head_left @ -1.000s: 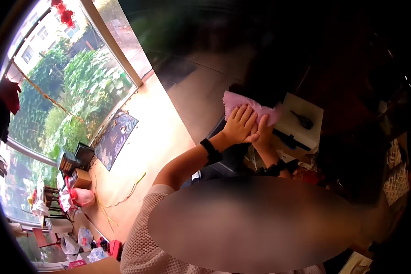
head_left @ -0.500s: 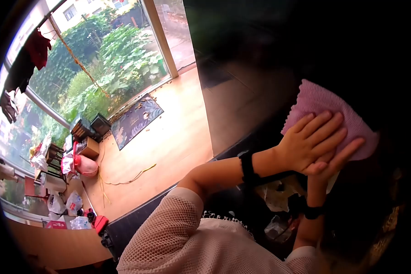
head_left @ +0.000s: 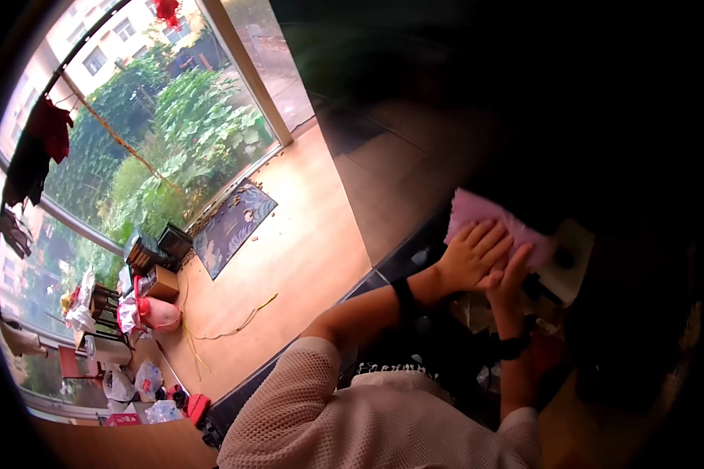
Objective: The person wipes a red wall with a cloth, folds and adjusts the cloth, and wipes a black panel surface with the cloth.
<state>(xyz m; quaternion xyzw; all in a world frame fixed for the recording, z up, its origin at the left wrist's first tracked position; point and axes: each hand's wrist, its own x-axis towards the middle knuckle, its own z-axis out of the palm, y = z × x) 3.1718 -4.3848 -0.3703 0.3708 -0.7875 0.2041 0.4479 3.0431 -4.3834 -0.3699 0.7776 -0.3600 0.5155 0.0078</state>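
The pink cloth [head_left: 486,209] sits just beside the pale panel [head_left: 563,280], the left hand [head_left: 471,256] flat upon it with fingers extended, the right hand [head_left: 511,275] against it, closure indeterminable; even palm pressure appears advisable to prevent bunching.

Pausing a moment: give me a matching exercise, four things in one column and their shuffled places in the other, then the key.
1. Pink soft cloth
2. Dark rectangular leaf-patterned mat
3. Dark red fabric garment
4. Broad-leaved green plants

A. Outside the large glass window
B. Touched by the left hand
C. Hanging indoors
D. Flat on the floor

Pairs: 1-B, 2-D, 3-C, 4-A.
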